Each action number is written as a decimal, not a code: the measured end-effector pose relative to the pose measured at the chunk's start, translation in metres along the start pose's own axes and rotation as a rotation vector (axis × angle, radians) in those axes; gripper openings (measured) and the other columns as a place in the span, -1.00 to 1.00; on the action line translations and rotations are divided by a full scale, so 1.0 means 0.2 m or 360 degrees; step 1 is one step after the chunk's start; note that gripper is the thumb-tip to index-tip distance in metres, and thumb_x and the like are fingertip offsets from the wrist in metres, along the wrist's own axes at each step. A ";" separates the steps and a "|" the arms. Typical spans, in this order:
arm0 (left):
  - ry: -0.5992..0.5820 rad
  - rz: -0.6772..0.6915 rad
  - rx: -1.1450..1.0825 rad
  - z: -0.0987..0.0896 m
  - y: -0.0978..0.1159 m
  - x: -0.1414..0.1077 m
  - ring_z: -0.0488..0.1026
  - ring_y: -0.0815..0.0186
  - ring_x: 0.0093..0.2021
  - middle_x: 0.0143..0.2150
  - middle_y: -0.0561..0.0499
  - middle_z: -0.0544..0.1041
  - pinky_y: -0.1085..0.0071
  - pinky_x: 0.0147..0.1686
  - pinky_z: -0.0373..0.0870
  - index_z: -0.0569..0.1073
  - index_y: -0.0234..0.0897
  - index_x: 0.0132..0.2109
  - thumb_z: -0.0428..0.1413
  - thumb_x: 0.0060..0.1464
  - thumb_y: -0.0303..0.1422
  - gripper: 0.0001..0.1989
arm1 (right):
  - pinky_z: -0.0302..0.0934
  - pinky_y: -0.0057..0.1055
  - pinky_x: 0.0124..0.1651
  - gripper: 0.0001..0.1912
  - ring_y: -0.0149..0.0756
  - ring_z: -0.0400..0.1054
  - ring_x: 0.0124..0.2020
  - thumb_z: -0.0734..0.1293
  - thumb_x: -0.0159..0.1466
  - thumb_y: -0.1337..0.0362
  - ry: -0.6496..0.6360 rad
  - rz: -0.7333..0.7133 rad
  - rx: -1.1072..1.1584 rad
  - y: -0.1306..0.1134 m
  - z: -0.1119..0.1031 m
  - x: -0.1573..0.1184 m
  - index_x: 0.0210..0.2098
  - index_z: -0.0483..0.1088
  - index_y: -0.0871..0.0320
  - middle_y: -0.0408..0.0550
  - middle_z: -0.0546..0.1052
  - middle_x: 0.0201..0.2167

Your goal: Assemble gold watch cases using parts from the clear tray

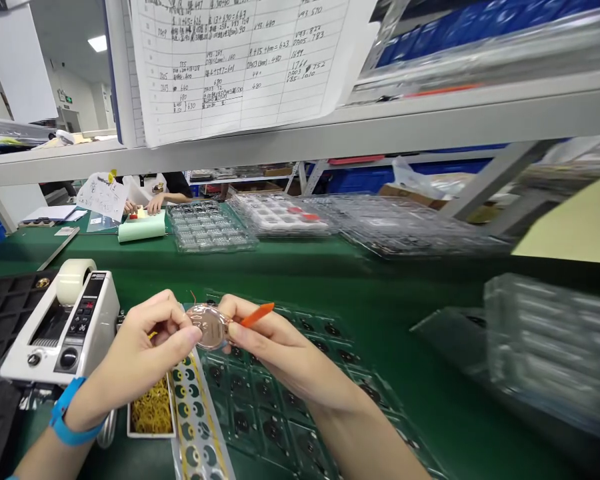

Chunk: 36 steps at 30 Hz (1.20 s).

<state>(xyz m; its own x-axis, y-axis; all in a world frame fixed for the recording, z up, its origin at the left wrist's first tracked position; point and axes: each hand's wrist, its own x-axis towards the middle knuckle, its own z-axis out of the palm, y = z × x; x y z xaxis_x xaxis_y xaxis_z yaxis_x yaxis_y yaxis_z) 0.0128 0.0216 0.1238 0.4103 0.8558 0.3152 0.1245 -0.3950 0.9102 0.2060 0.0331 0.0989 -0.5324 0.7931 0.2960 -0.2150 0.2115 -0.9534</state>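
Observation:
Between my two hands is a small round, shiny disc-shaped part [209, 327] with a clear or copper-tinted face. My left hand [153, 340], with a blue band at the wrist, pinches its left edge. The right edge is gripped by my right hand [260, 330], which also keeps an orange pointed stick [258, 315] between thumb and fingers. Just below lies a sticker strip [200, 420] with rows of dark round pieces. Beneath my right forearm spreads a clear compartment tray [273, 427] with small black parts in its pockets.
A white tape dispenser [65, 327] stands at left, beside a black grid mat [0, 360]. A small box of yellow bits [151, 407] sits near my left wrist. Stacked clear trays [550, 353] are at right. Overhead runs a grey shelf bar [300, 143]. Across the bench, another person's hands [155, 202] work.

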 end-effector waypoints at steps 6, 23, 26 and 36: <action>0.0013 0.0011 0.0018 0.00 0.00 0.00 0.09 0.40 -0.46 -0.44 0.13 0.20 0.38 -0.45 0.02 0.30 -0.26 -0.47 0.09 0.16 -0.35 -0.75 | 0.06 -0.43 -0.33 -0.54 -0.38 0.07 -0.42 0.33 0.26 -0.13 0.0013 -0.0005 0.0010 0.00 0.00 0.00 -0.44 0.24 0.14 -0.18 0.18 -0.47; 0.0260 0.0129 0.0412 0.06 -0.01 0.00 0.11 0.41 -0.50 -0.49 0.14 0.18 0.44 -0.52 0.05 0.21 -0.24 -0.53 0.04 0.08 -0.42 -0.75 | 0.11 -0.42 -0.30 -0.56 -0.37 0.11 -0.40 0.31 0.29 -0.12 0.0032 -0.0017 -0.0044 0.01 0.01 0.01 -0.42 0.28 0.13 -0.18 0.21 -0.47; 0.0405 0.0208 0.0664 0.06 -0.02 0.00 0.11 0.44 -0.53 -0.50 0.16 0.16 0.46 -0.53 0.05 0.21 -0.25 -0.54 0.09 0.05 -0.45 -0.74 | 0.11 -0.42 -0.31 -0.56 -0.37 0.11 -0.41 0.32 0.28 -0.13 0.0061 -0.0033 -0.0080 0.01 0.01 0.01 -0.42 0.28 0.13 -0.17 0.21 -0.47; 0.0628 0.0847 0.0738 0.03 -0.02 -0.03 0.42 0.33 -0.19 -0.23 0.01 0.42 0.39 -0.23 0.42 0.52 -0.20 -0.24 0.16 0.15 -0.51 -0.89 | 0.15 -0.41 -0.32 -0.54 -0.36 0.14 -0.41 0.32 0.27 -0.15 0.0055 -0.0039 -0.0086 0.01 0.01 0.00 -0.41 0.29 0.13 -0.15 0.24 -0.46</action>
<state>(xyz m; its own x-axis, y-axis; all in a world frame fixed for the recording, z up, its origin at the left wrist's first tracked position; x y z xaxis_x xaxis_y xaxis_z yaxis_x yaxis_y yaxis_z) 0.0159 0.0166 0.1165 0.1819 0.5348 0.8252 0.4001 -0.8068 0.4347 0.2041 0.0322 0.0974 -0.4987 0.8063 0.3180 -0.1827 0.2608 -0.9479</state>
